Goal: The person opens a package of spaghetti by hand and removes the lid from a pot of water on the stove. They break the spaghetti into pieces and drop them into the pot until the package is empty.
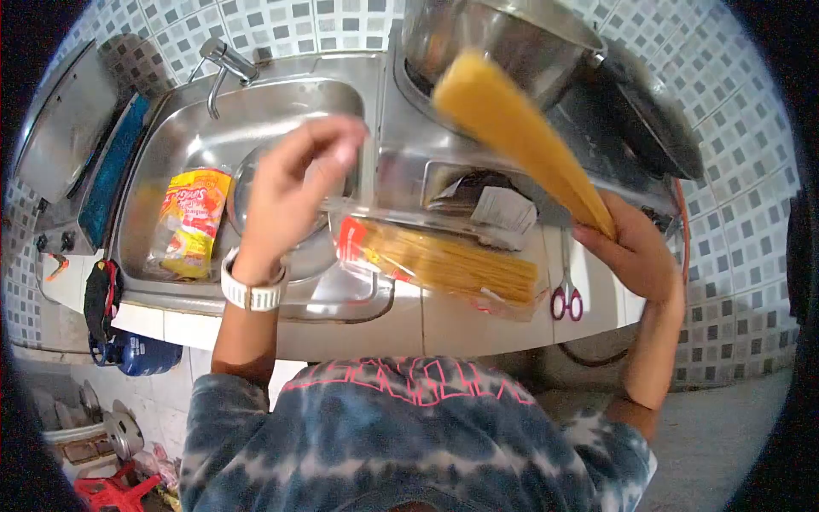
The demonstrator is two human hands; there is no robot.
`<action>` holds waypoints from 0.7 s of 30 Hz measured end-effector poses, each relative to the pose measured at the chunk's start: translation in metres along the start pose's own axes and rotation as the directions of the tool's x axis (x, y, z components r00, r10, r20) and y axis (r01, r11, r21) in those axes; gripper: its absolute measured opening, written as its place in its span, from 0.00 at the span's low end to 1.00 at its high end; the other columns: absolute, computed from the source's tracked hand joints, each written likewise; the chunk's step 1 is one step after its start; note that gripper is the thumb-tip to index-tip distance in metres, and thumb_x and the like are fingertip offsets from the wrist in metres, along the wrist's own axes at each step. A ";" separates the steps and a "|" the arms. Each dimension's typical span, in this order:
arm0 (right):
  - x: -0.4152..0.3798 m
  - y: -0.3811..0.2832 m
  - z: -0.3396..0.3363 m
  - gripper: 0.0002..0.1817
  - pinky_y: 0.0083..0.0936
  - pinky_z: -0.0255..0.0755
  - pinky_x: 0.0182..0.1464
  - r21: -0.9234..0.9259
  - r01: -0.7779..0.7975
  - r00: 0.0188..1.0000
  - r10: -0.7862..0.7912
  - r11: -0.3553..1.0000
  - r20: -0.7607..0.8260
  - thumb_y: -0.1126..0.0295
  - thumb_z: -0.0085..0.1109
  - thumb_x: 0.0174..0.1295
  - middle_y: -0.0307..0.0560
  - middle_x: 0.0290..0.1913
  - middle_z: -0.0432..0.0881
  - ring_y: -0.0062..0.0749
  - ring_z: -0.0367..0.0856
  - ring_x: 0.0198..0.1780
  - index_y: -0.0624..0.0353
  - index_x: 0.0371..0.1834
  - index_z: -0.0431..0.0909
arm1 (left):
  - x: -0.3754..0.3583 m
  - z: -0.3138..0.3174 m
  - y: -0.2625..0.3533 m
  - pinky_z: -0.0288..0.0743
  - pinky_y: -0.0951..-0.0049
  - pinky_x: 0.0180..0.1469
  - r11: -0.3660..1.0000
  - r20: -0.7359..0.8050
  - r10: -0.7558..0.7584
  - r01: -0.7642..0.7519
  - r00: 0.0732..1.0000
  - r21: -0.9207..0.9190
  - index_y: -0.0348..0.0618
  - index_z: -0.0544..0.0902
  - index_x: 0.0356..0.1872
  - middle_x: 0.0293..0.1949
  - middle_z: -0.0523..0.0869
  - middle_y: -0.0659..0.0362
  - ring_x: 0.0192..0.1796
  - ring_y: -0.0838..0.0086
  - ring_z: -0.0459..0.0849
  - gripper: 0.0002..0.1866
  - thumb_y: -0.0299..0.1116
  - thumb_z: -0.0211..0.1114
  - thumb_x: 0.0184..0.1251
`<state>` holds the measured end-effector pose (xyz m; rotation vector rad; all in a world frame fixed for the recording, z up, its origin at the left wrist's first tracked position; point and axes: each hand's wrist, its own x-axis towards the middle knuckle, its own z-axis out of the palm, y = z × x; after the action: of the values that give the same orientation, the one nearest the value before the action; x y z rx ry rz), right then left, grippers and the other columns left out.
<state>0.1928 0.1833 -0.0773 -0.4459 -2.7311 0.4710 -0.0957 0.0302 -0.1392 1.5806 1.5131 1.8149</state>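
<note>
A long bundle of dry spaghetti (520,132) is gripped near its lower end by my right hand (631,247). It slants up and to the left, its far end in front of the big metal pot (546,43). My left hand (294,188), with a white watch at the wrist, is raised over the sink's right side, slightly blurred, fingers curled and apart with nothing in them. Between my hands, a clear packet of spaghetti (452,264) lies on the tiled counter. Purple-handled scissors (566,299) rest below my right hand.
The steel sink (350,94) holds a yellow and red packet (192,222) and a round metal lid or bowl. Its faucet (229,64) stands behind. A dark pan (653,128) leans at the right of the stove. A crumpled white wrapper (505,216) lies behind the spaghetti packet.
</note>
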 end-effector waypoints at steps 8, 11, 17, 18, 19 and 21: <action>0.078 -0.059 0.044 0.09 0.08 0.51 0.16 0.983 -0.184 0.907 0.384 -0.010 0.174 0.61 0.52 0.61 0.28 0.19 0.60 0.10 0.56 0.16 0.53 0.31 0.66 | 0.110 0.043 0.010 0.70 0.66 0.55 0.388 0.338 -0.099 0.349 0.936 -0.853 0.41 0.67 0.48 0.48 0.72 0.45 0.53 0.61 0.74 0.22 0.44 0.60 0.59; 0.092 -0.071 0.066 0.12 0.11 0.55 0.17 0.991 -0.114 0.928 0.350 -0.065 0.130 0.61 0.52 0.61 0.28 0.19 0.61 0.11 0.57 0.16 0.51 0.26 0.63 | 0.136 0.051 0.018 0.75 0.66 0.51 0.408 0.423 -0.044 0.403 0.905 -0.820 0.37 0.67 0.47 0.45 0.74 0.46 0.47 0.62 0.78 0.24 0.45 0.60 0.59; 0.051 -0.120 0.085 0.10 0.16 0.61 0.23 0.859 -0.333 0.905 0.124 -0.388 0.407 0.62 0.52 0.61 0.32 0.21 0.62 0.17 0.62 0.21 0.53 0.32 0.63 | 0.111 0.057 0.028 0.76 0.66 0.49 0.144 0.525 -0.156 0.545 0.837 -0.826 0.41 0.69 0.48 0.51 0.72 0.43 0.54 0.60 0.74 0.19 0.40 0.58 0.61; 0.047 -0.121 0.089 0.10 0.18 0.62 0.24 0.859 -0.346 0.908 0.096 -0.377 0.408 0.62 0.52 0.61 0.32 0.22 0.62 0.18 0.62 0.21 0.53 0.34 0.63 | 0.103 0.056 0.039 0.78 0.72 0.42 0.108 0.510 -0.243 0.545 0.825 -0.831 0.45 0.71 0.45 0.47 0.76 0.51 0.46 0.66 0.78 0.14 0.39 0.58 0.61; 0.042 -0.121 0.093 0.10 0.19 0.63 0.26 0.858 -0.360 0.909 0.069 -0.366 0.410 0.62 0.52 0.61 0.33 0.22 0.63 0.18 0.63 0.22 0.54 0.36 0.63 | 0.098 0.054 0.035 0.77 0.74 0.39 0.056 0.507 -0.182 0.524 0.842 -0.850 0.45 0.71 0.45 0.45 0.76 0.54 0.42 0.69 0.78 0.14 0.39 0.58 0.61; 0.037 -0.120 0.095 0.11 0.21 0.64 0.28 0.851 -0.381 0.908 0.030 -0.360 0.419 0.63 0.52 0.61 0.34 0.22 0.62 0.19 0.63 0.23 0.54 0.37 0.62 | 0.090 0.048 0.032 0.76 0.79 0.33 -0.056 0.491 -0.063 0.488 0.869 -0.871 0.46 0.71 0.44 0.42 0.77 0.59 0.35 0.75 0.78 0.13 0.39 0.58 0.62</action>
<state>0.0947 0.0634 -0.1080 -0.3364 -1.1608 2.7196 -0.0742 0.1103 -0.0720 0.5640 0.0068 1.5080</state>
